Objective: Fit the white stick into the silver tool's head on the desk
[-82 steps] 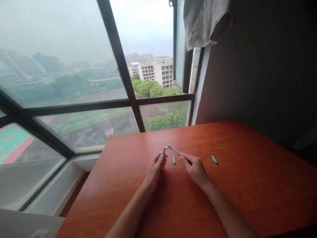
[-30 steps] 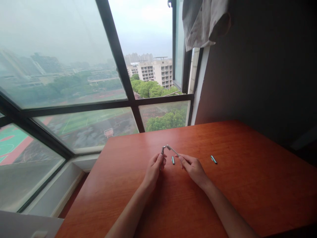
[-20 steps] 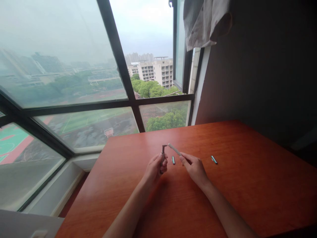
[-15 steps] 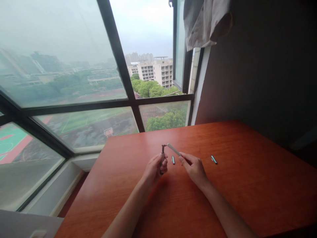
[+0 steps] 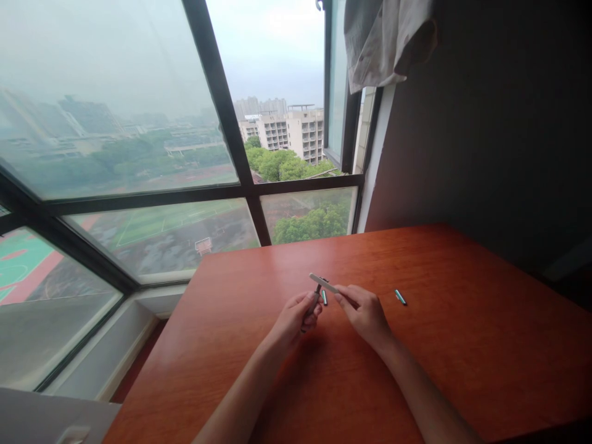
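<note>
Over the red-brown wooden table (image 5: 453, 345), my left hand (image 5: 296, 316) is closed round a thin dark metal piece (image 5: 315, 296) that pokes up from its fingers. My right hand (image 5: 363, 311) pinches a slim pale stick-like part (image 5: 322, 282) that slants up to the left. The upper ends of the two parts sit close together; I cannot tell whether they touch. Between my hands a small teal and silver cylinder (image 5: 324, 298) lies on the table. A second such cylinder (image 5: 400, 297) rests to the right of my right hand.
Large windows with dark frames (image 5: 222, 105) run along the table's far and left sides. A pale cloth (image 5: 383, 43) hangs at the top right against a dark wall (image 5: 499, 123). A white ledge (image 5: 129, 345) sits below the window on the left.
The two parts were joined at their tips, then came apart. My left hand has shifted right and tilted its dark piece toward the pale stick, which has lowered a little.
</note>
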The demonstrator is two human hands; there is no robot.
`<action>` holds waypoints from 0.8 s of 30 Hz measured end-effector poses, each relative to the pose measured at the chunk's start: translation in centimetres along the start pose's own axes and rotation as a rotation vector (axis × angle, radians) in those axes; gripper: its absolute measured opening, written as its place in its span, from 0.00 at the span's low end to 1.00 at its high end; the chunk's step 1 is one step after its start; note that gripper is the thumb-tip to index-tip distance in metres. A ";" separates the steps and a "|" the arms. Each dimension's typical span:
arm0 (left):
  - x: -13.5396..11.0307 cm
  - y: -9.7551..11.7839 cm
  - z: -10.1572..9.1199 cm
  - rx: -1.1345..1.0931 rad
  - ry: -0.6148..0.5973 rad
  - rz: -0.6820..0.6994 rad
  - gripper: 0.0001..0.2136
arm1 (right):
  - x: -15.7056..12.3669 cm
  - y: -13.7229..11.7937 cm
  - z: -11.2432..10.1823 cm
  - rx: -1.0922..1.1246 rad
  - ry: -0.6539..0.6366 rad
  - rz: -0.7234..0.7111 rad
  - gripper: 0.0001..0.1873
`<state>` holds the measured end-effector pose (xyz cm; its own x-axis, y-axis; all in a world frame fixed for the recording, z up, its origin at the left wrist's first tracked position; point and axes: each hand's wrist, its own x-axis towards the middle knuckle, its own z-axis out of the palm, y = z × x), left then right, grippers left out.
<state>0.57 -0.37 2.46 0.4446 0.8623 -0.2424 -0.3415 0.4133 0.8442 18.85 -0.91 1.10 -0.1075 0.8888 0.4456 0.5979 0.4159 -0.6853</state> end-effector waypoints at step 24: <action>-0.4 1.1 -1.1 0.026 -0.017 -0.022 0.15 | 0.1 0.6 -1.0 -0.049 0.006 -0.052 0.14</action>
<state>-0.89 0.03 3.01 0.4654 0.8482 -0.2528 -0.3103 0.4239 0.8509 20.00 -0.76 1.38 -0.1350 0.8650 0.4832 0.6297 0.4514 -0.6322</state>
